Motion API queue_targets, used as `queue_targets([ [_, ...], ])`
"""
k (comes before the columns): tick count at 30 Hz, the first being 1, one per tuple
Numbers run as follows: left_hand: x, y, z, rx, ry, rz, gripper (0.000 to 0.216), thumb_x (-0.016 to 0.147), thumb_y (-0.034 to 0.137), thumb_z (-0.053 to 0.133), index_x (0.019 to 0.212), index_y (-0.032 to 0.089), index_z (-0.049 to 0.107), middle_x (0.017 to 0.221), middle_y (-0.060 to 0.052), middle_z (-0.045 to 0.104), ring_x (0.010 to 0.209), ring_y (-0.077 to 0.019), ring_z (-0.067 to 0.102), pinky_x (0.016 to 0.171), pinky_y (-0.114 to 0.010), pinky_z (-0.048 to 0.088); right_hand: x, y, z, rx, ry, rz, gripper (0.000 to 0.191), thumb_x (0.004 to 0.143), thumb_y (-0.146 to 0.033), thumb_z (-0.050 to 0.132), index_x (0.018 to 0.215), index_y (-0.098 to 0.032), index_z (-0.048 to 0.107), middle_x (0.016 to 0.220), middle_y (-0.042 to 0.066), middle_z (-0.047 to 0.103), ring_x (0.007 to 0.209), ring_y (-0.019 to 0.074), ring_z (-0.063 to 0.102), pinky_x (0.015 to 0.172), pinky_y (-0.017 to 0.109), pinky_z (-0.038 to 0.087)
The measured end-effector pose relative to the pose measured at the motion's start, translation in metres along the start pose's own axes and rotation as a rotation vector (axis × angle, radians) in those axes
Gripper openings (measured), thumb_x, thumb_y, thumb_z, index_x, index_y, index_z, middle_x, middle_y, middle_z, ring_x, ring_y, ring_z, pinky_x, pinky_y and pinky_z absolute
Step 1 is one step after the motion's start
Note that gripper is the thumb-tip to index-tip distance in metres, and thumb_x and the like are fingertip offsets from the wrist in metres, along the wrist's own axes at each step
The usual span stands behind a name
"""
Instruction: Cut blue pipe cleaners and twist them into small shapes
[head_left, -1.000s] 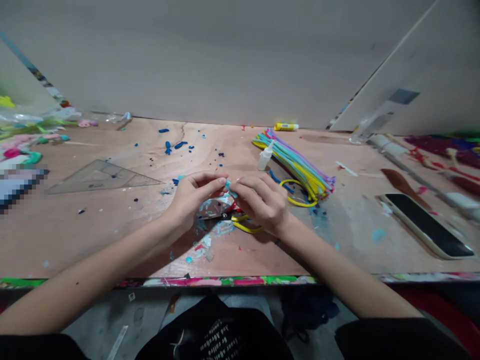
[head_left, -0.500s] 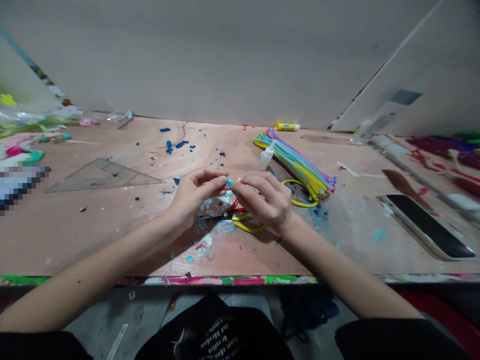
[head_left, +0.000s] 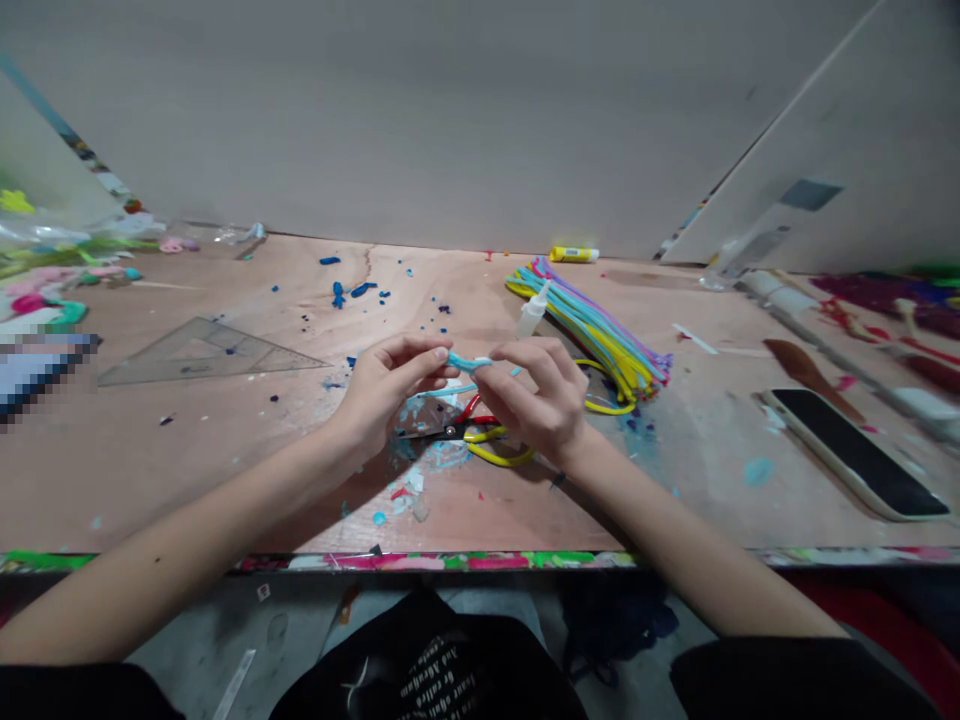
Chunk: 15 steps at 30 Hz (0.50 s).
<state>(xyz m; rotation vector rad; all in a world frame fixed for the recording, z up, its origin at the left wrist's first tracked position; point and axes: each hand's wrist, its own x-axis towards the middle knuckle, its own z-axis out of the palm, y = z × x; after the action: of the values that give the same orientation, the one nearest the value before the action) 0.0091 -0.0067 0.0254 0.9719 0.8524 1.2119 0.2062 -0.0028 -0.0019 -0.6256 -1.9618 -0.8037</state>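
My left hand [head_left: 386,390] pinches one end of a short, light-blue pipe cleaner [head_left: 468,364] between thumb and fingertips. At its other end, the thumb and forefinger of my right hand [head_left: 540,395] are closed on it. The piece looks bent or doubled, and its ends are hidden by my fingers. On the table under my hands lies a pair of scissors [head_left: 499,455] with yellow and red handles, blades toward the left. A small white squeeze bottle [head_left: 532,315] stands just beyond my right hand, beside a bundle of yellow, blue and purple pipe cleaners [head_left: 600,330].
A clear set square [head_left: 247,355] lies at left, with blue scraps [head_left: 339,293] behind it. A yellow glue stick [head_left: 574,254] rests near the back wall. At right lie a phone [head_left: 859,450] and a brown wooden tool [head_left: 810,375]. Small scraps dot the table.
My fingertips have drawn slightly apart, the right hand shifting a little to the right. More of the light-blue pipe cleaner now shows between them.
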Motion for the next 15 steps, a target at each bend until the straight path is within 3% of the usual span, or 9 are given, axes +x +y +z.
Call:
queue_targets([
  [9, 0.0009, -0.0004, -0.0007, -0.018, -0.016, -0.005, 0.014, 0.072, 0.022, 0.083, 0.081, 0.017, 0.075, 0.074, 0.001, 0.071, 0.068, -0.0102, 0.069, 0.076, -0.023, 0.055, 0.0025, -0.0005, -0.0006, 0.03, 0.032, 0.111, 0.011, 0.089, -0.015, 0.065, 0.095, -0.024, 0.067, 0.096, 0.004, 0.069, 0.086, 0.0188, 0.061, 0.077, 0.034, 0.051],
  [15, 0.0031, -0.0046, -0.0022, 0.011, 0.015, 0.028, 0.015, 0.07, 0.022, 0.085, 0.08, 0.017, 0.075, 0.079, 0.0, 0.072, 0.072, -0.01, 0.067, 0.078, -0.024, 0.055, 0.0006, -0.0015, 0.0007, 0.048, 0.03, 0.078, 0.011, 0.09, -0.017, 0.067, 0.098, -0.025, 0.066, 0.092, 0.003, 0.068, 0.086, 0.0183, 0.062, 0.075, 0.033, 0.051],
])
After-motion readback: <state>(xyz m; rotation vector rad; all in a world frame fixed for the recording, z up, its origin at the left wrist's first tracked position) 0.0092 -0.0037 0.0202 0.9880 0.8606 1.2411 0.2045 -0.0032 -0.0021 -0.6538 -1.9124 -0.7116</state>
